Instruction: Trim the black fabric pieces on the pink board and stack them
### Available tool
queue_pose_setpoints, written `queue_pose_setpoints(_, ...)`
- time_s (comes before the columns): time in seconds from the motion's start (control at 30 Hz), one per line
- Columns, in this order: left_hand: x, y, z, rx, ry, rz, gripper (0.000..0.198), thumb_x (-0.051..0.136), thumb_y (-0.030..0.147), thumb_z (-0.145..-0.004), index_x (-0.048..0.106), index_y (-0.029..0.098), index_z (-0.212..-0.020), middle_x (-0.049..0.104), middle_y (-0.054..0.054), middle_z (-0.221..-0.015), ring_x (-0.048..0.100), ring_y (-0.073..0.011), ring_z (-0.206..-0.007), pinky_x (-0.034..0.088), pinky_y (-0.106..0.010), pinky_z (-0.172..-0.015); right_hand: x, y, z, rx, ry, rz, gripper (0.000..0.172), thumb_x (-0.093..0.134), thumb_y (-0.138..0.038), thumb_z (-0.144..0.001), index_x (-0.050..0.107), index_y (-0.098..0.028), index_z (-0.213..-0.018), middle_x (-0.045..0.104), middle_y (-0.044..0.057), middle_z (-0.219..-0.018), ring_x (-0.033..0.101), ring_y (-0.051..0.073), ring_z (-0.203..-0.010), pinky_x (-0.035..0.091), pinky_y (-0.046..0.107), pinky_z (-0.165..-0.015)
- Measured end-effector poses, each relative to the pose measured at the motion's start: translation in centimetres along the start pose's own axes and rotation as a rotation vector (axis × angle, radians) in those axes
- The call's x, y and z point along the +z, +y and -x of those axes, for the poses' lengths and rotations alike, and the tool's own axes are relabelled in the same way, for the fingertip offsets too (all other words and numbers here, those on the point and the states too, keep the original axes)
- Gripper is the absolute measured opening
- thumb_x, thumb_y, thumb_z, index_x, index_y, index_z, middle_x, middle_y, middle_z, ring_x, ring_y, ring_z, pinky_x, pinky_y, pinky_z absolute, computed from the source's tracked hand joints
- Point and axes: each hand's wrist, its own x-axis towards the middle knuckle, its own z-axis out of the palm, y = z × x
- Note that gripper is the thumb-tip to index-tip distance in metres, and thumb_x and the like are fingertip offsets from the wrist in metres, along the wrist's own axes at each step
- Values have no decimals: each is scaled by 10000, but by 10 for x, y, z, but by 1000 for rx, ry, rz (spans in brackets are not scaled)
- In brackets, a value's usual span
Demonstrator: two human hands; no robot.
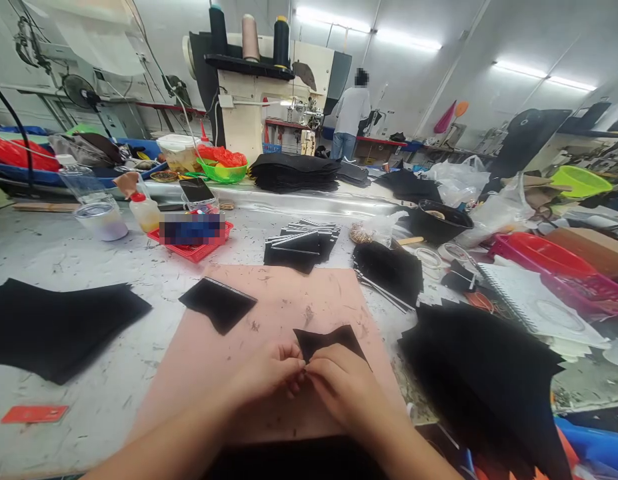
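- A red card (pixel 33 414) is laid flat on the counter (pixel 113 387) at the near left edge.
- A flat black fabric stack (pixel 53 327) is placed beyond the card, well apart from the hands.
- A red basket (pixel 193 243) is set farther back on the counter, with a plastic cup (pixel 101 220) just to its left.
- A pink mat (pixel 289 300) is laid in the centre of the counter. A black patch (pixel 219 303) is placed on its far left part.
- The left hand (pixel 266 373) is rested on the near part of the mat. Its fingers (pixel 295 363) are closed narrow, pinched on the near edge of the piece (pixel 329 340).
- The piece, a small black cutout, is laid on the mat directly beyond the hands, near the mat's middle.
- The right hand (pixel 343 387) is positioned touching the left. Its fingers (pixel 316 363) are likewise pinched on the piece's near edge.
- A heap of black strips (pixel 299 247) is located beyond the mat.
- A large black pile (pixel 483 373) is set to the right of the mat, with a notebook (pixel 519 300) behind it.
- A person (pixel 349 113) is seen standing far back in the room.
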Motion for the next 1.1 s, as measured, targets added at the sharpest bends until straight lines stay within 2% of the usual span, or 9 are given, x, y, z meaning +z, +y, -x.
queue_pose_setpoints(0.3,1,-9,-1,24,103,-78,115,556,217,-629,462,183,-572,524,66,-458,454,-73,-418,336,-205,-453,11,-4,-2,84,-49,63,203,422,-56,-806,531,-184,-693,585,38,-679,540,168,-602,467,270,-503)
queue_pose_setpoints(0.53,4,-6,-2,-19,123,-107,184,516,97,-745,441,171,-594,502,80,-455,451,-64,-395,336,-184,-413,14,-1,4,64,54,7,237,418,-96,-874,596,-195,-753,651,29,-736,601,154,-649,500,264,-575)
queue_pose_setpoints(0.73,2,-6,-3,-33,120,-135,230,514,122,-835,448,156,-617,484,84,-487,446,-56,-410,356,-176,-420,18,-2,4,1,128,62,229,409,-127,-907,608,-176,-804,661,44,-751,597,151,-640,495,265,-576)
queue_pose_setpoints(0.83,0,-9,-4,-38,118,-147,221,533,162,-839,462,154,-630,491,81,-496,455,-61,-418,370,-181,-423,21,-2,3,26,92,96,233,398,-98,-885,580,-179,-763,634,42,-734,580,164,-638,479,282,-563)
queue_pose_setpoints(0.93,0,-10,-6,-40,127,-156,218,542,174,-834,466,154,-631,491,81,-494,451,-60,-415,372,-182,-420,19,-1,0,78,3,120,197,420,-52,-811,532,-190,-724,597,34,-705,550,180,-614,450,299,-531)
queue_pose_setpoints(1.1,3,-8,-6,-22,127,-167,181,505,109,-776,457,164,-610,494,81,-467,448,-60,-399,350,-177,-412,4,1,-7,228,-193,-28,218,480,7,-705,470,-210,-718,564,8,-721,537,172,-669,435,270,-562)
